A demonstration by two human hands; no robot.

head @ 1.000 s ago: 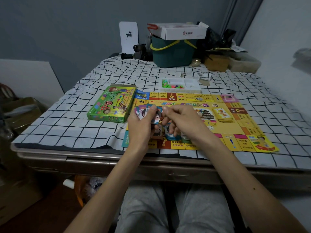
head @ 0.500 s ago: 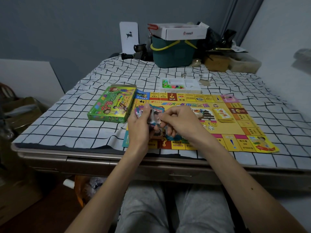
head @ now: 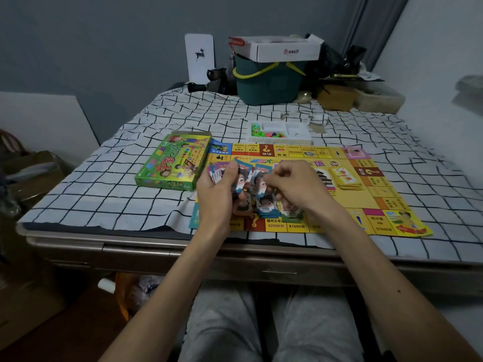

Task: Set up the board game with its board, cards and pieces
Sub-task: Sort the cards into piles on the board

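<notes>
Black-gridded white cloth (head: 183,113) covers the bench (head: 130,248), hanging in a loose fold over its near edge. Bare cloth lies open to the left and across the middle. The far edge is crowded by a teal plastic bucket with a yellow handle (head: 269,84), a white cardboard box (head: 282,50) resting on the bucket's rim, and a white upright panel with a deer print (head: 200,57).

A yellow paper game board (head: 379,199) lies flat with its long axis running left to right along the bench front. Its near edge sits close to the cloth's hem, and its right end leaves a strip of cloth before the wall. A green cardboard game box (head: 175,163) lies just beside the board's far left corner, its long axis pointing away from the person. A white plastic tray of coloured pieces (head: 281,133) sits just past the board's far edge. A stack of yellow cards (head: 345,178) rests on the board's right half.

Both hands hang over the board's near left part. The left hand (head: 217,194) grips a fan of printed game notes (head: 222,171), thumb across them. The right hand (head: 298,186), fingers curled, pinches a blue-edged note (head: 257,178) beside the fan. Small piles of notes (head: 264,209) lie on the board beneath the hands.
</notes>
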